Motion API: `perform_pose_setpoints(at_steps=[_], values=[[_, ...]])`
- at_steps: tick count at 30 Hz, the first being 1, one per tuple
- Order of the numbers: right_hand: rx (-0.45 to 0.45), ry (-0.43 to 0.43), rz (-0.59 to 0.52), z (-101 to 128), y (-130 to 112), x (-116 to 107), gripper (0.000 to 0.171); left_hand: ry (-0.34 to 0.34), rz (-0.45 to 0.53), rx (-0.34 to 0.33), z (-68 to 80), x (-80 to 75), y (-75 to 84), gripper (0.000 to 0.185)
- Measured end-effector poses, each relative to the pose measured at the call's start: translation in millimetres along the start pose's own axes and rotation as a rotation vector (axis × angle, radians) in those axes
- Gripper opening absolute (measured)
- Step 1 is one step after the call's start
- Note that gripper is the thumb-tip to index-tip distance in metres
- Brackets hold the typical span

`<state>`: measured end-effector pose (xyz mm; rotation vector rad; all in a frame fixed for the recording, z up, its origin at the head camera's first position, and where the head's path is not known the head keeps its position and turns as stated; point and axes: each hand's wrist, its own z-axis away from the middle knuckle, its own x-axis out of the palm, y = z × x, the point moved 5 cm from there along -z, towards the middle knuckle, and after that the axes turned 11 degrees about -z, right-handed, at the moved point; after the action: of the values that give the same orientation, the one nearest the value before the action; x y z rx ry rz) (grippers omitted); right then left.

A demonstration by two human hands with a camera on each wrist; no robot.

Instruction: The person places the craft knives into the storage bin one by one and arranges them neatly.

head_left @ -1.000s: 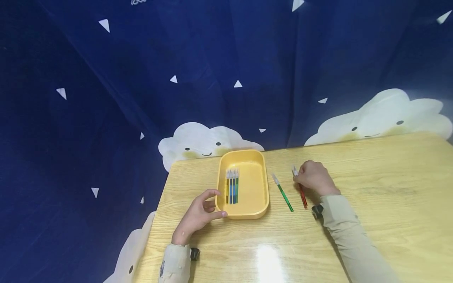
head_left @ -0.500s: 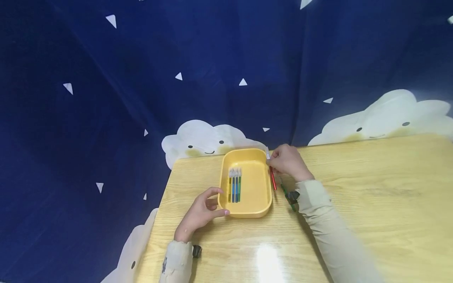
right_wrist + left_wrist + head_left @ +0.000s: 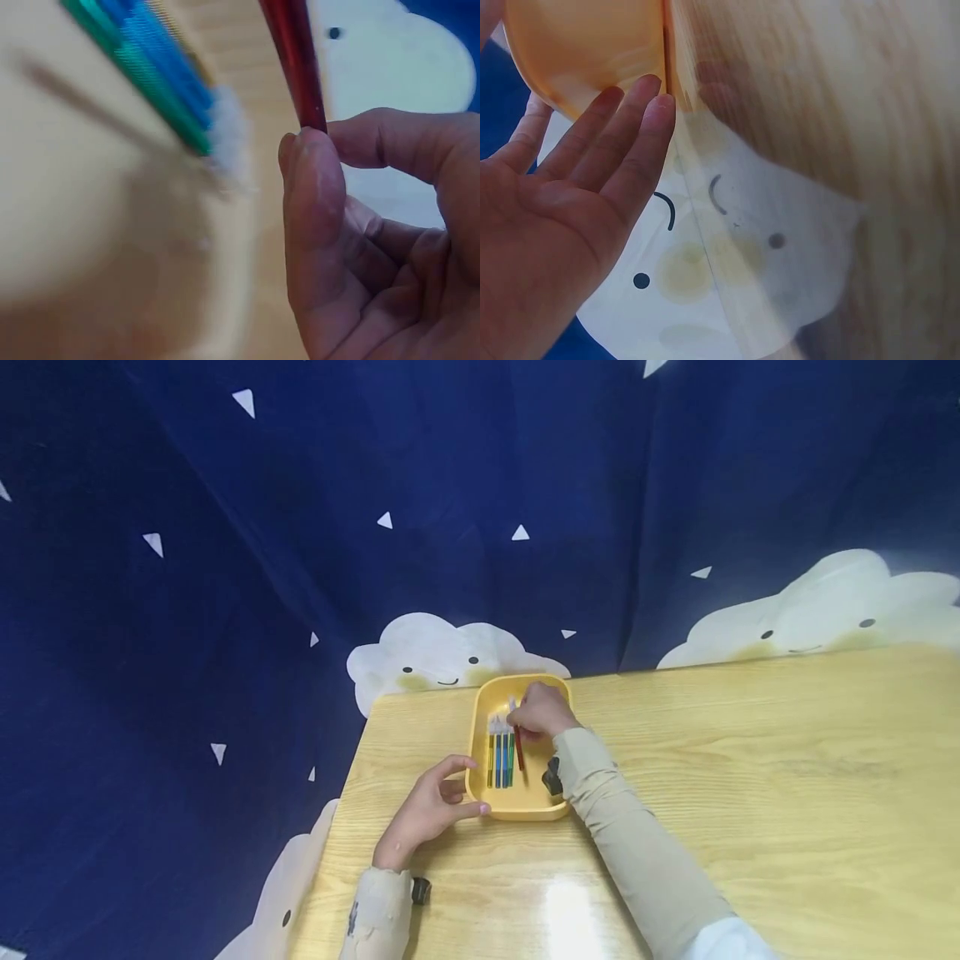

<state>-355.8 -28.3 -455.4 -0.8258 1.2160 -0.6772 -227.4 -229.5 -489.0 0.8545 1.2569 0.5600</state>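
Observation:
My right hand (image 3: 543, 708) pinches a red craft knife (image 3: 519, 750) near its pale capped end, above the inside of the yellow tray (image 3: 517, 816). In the right wrist view the red handle rises from between thumb and finger. Left of it, a yellow craft knife (image 3: 491, 760), two blue craft knives (image 3: 501, 762) and a green craft knife (image 3: 512, 762) lie side by side in the tray, pale caps away from me. My left hand (image 3: 423, 810) touches the tray's near left corner, its fingers (image 3: 634, 142) loosely extended along the wall in the left wrist view.
The tray stands on a wooden table (image 3: 787, 760) near its back edge. Behind rises a dark blue curtain (image 3: 450, 485) with white clouds (image 3: 427, 652). My right forearm (image 3: 637, 835) crosses the table and covers the spot where another green knife lay.
My right hand has lifted the red craft knife off the table and carried it left, over the tray. The left hand stays at the tray's corner.

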Motion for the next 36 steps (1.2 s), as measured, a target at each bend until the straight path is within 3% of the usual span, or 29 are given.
perform_pose_setpoints(at_steps=[7,18,22,26,30,36], values=[[0.053,-0.017,0.061,-14,23,17,0.008,-0.002,0.000,-0.006,-0.4,-0.7,1.0,0.064],[0.129,-0.076,0.039,-18,26,28,0.006,0.017,-0.008,-0.016,1.1,-4.7,0.0,0.063],[0.107,-0.053,0.067,-16,23,26,0.005,0.019,-0.009,-0.017,1.2,-4.4,-0.9,0.064],[0.010,-0.016,0.056,-4,9,11,0.013,0.014,-0.015,-0.009,-0.9,-1.5,-1.1,0.064],[-0.089,0.004,-0.051,14,-7,-16,0.028,-0.004,-0.001,0.001,-2.0,0.8,0.0,0.063],[-0.167,0.046,-0.128,41,-5,-62,0.024,0.000,0.013,-0.016,-2.3,3.0,-0.7,0.064]])
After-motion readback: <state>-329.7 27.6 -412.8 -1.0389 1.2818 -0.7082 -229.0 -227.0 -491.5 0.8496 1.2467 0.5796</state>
